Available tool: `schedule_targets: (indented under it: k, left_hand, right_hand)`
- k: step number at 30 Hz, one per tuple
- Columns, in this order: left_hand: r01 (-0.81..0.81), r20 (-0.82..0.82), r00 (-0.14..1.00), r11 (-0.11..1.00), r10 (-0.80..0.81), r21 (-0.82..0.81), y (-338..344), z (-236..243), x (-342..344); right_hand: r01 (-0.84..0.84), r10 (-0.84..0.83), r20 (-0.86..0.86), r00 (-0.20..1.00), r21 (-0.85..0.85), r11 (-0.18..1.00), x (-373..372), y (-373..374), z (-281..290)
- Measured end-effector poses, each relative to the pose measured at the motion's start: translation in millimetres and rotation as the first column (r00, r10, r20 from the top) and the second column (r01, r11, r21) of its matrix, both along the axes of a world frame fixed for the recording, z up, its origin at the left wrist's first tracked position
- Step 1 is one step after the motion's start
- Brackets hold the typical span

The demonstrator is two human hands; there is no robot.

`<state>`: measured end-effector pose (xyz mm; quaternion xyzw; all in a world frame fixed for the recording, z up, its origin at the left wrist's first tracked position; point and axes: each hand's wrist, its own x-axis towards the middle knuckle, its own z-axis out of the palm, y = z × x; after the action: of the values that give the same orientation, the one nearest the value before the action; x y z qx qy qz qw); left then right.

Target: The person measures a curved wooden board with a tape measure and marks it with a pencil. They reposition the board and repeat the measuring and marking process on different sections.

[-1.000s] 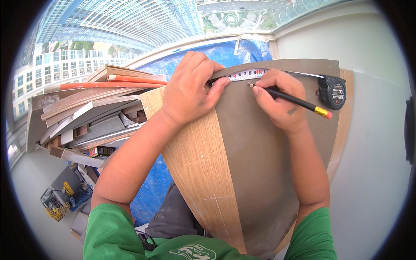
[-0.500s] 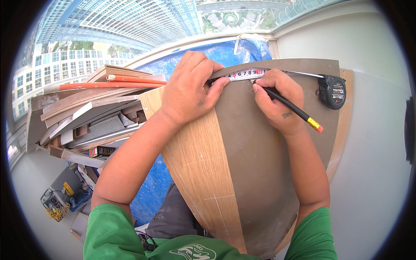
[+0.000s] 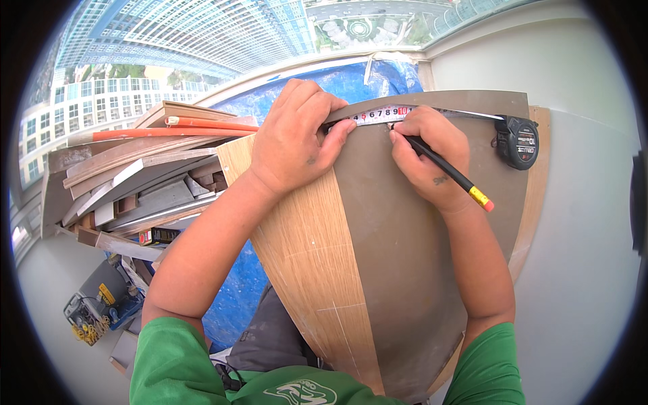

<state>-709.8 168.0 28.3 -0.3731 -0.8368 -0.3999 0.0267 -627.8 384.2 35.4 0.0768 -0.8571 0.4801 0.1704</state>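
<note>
While the left hand (image 3: 297, 142) clasps the left end of the tape-measure blade (image 3: 373, 116) by its thumb, the blade's long axis runs rightward from there, passing just beyond the right hand's fingers; the right hand (image 3: 432, 145) grips a black pencil (image 3: 443, 165), its tip near the blade's lower edge over the brown sheet (image 3: 405, 223), and right of it, nearer than to the left, lies the black tape-measure case (image 3: 518, 144)

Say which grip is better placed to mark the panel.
The right grip, likely: it holds the pencil, tip near the tape blade; the left grip is at the blade's left end.
</note>
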Motion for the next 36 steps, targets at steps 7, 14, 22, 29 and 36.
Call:
schedule_targets:
  k: [7, 14, 22, 29, 36]
  left_hand:
    - [-0.014, 0.027, 1.0, 1.0, 0.014, -0.013, -2, 2, 2]
    - [-0.017, 0.04, 0.999, 1.0, 0.017, -0.014, -4, 0, 3]
    - [-0.019, 0.01, 1.0, 1.0, 0.019, -0.008, 3, 3, 3]
    - [-0.013, -0.157, 0.987, 0.994, 0.031, 0.113, -6, -19, -9]
    - [0.189, -0.065, 0.979, 0.981, -0.192, -0.053, -36, 53, 89]
  right_hand:
    - [0.06, -0.136, 0.312, 0.94, 0.242, 0.968, 0, 11, 92]
    - [0.338, -0.461, 0.128, 0.878, 0.515, 0.788, 24, 114, 86]
    - [0.328, -0.445, 0.079, 0.892, 0.563, 0.759, 58, 146, 33]
    - [0.315, -0.377, -0.037, 0.925, 0.63, 0.71, 71, 123, 65]
    - [0.172, -0.447, 0.323, 0.834, 0.617, 0.768, 171, 105, 132]
